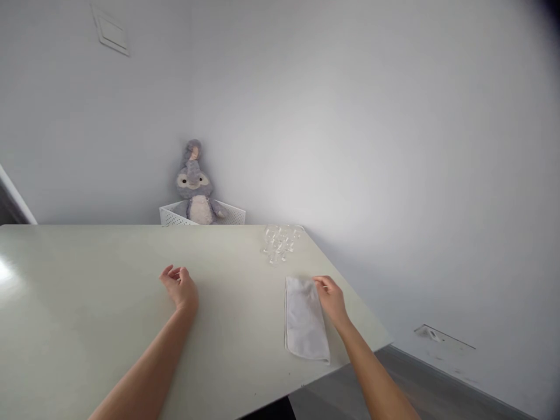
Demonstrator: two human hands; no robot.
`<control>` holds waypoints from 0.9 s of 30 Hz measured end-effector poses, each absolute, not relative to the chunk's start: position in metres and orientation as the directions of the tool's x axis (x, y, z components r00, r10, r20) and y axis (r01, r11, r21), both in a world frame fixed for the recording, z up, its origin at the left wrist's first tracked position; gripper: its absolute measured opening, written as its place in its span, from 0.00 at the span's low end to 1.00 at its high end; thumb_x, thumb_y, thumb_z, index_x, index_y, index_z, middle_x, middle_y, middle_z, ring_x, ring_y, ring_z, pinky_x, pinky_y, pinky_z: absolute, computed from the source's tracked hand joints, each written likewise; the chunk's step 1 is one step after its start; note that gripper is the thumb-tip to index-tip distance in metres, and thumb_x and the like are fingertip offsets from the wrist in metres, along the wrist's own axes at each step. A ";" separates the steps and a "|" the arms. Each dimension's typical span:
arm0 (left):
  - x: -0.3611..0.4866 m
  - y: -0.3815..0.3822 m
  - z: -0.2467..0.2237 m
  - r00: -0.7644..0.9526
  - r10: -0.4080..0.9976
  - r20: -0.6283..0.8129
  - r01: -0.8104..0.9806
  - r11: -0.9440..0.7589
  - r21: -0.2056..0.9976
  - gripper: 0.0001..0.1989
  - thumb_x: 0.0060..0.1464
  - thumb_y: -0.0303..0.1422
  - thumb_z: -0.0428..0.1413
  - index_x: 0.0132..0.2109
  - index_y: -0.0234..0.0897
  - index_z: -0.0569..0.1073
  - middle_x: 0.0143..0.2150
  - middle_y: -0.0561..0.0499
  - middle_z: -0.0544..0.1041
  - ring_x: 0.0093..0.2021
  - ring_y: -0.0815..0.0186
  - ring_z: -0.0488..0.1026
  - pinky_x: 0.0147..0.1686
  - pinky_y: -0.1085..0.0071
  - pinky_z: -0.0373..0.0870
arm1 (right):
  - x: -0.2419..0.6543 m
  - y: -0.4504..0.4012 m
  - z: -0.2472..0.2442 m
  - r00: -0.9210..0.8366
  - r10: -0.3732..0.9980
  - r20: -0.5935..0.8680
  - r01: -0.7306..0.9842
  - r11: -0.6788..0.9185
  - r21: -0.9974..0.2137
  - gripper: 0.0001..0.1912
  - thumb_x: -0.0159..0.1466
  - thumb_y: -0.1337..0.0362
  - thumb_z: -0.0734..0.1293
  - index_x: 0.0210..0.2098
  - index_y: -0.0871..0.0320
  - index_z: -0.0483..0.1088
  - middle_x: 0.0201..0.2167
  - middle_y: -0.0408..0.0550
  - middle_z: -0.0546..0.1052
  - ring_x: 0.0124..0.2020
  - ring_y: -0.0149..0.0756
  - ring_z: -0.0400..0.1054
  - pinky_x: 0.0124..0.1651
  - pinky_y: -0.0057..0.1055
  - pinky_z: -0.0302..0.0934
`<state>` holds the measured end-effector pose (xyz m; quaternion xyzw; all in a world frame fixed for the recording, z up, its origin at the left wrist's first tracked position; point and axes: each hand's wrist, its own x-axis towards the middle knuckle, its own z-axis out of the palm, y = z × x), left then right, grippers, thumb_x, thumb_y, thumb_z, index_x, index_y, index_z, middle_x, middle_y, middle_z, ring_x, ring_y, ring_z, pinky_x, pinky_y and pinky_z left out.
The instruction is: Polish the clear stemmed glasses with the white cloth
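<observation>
A folded white cloth [305,321] lies flat on the pale table [236,350], near its right edge. At the cloth's upper right corner is my right hand [330,294], its thumb and fingers closed on the cloth's edge. My left hand [179,286] rests on its side on the table, well to the left of the cloth, with loosely curled fingers apart and nothing in them. Several clear glass-like pieces [279,242] stand close together at the table's far right, beyond the cloth.
Behind the far edge of the table, a grey plush toy [195,186] sits in a white perforated basket [234,213]. Pale walls rise behind and to the right. The table's right edge slants down toward the grey floor [336,391].
</observation>
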<state>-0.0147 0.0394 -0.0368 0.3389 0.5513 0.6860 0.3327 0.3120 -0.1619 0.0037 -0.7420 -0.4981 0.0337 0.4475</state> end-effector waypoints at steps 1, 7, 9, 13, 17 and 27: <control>-0.015 0.039 -0.037 -0.550 0.830 0.093 -0.076 -0.161 0.984 0.16 0.49 0.31 0.49 0.46 0.41 0.57 0.36 0.55 0.62 0.30 0.73 0.61 0.32 0.72 0.60 | 0.304 -0.161 0.003 0.378 0.848 0.372 0.769 -0.063 -0.637 0.14 0.58 0.62 0.56 0.35 0.57 0.71 0.38 0.49 0.73 0.39 0.36 0.66 0.41 0.31 0.59; -0.015 0.039 -0.035 -0.547 0.828 0.125 0.006 -0.145 0.989 0.16 0.50 0.32 0.48 0.47 0.41 0.58 0.37 0.53 0.63 0.31 0.72 0.63 0.32 0.72 0.60 | 0.278 -0.141 -0.006 0.346 0.930 0.126 0.857 -0.258 -0.445 0.12 0.57 0.65 0.59 0.38 0.56 0.71 0.41 0.51 0.69 0.44 0.39 0.62 0.43 0.31 0.55; -0.013 0.038 -0.034 -0.530 0.832 0.165 0.079 -0.145 0.986 0.15 0.51 0.33 0.46 0.47 0.40 0.59 0.38 0.52 0.64 0.33 0.70 0.63 0.32 0.72 0.61 | 0.278 -0.124 -0.007 0.453 0.885 0.105 0.709 -0.287 -0.644 0.12 0.55 0.67 0.61 0.38 0.58 0.71 0.41 0.52 0.69 0.43 0.38 0.63 0.44 0.31 0.55; -0.005 0.029 -0.030 -0.353 0.904 0.240 0.186 -0.183 0.965 0.10 0.49 0.33 0.48 0.40 0.38 0.66 0.34 0.52 0.67 0.33 0.68 0.65 0.32 0.73 0.62 | 0.272 -0.076 -0.005 0.476 0.879 0.019 0.419 -0.208 -0.884 0.20 0.55 0.66 0.60 0.48 0.59 0.64 0.33 0.47 0.71 0.29 0.31 0.66 0.33 0.27 0.59; 0.004 0.019 -0.028 0.064 0.947 0.316 0.401 -0.314 0.861 0.11 0.49 0.33 0.47 0.42 0.41 0.67 0.38 0.52 0.70 0.33 0.68 0.67 0.32 0.72 0.64 | 0.264 -0.029 -0.006 0.477 0.875 -0.082 0.258 -0.229 -0.939 0.24 0.55 0.65 0.59 0.52 0.63 0.57 0.26 0.44 0.71 0.18 0.26 0.62 0.20 0.23 0.57; 0.005 0.016 -0.025 0.242 0.919 0.311 0.536 -0.394 0.746 0.10 0.51 0.34 0.46 0.38 0.42 0.69 0.41 0.52 0.71 0.39 0.66 0.69 0.38 0.70 0.66 | 0.228 -0.003 -0.021 0.388 0.911 -0.142 0.144 -0.211 -0.967 0.20 0.48 0.71 0.64 0.42 0.58 0.66 0.23 0.40 0.72 0.14 0.23 0.61 0.15 0.19 0.50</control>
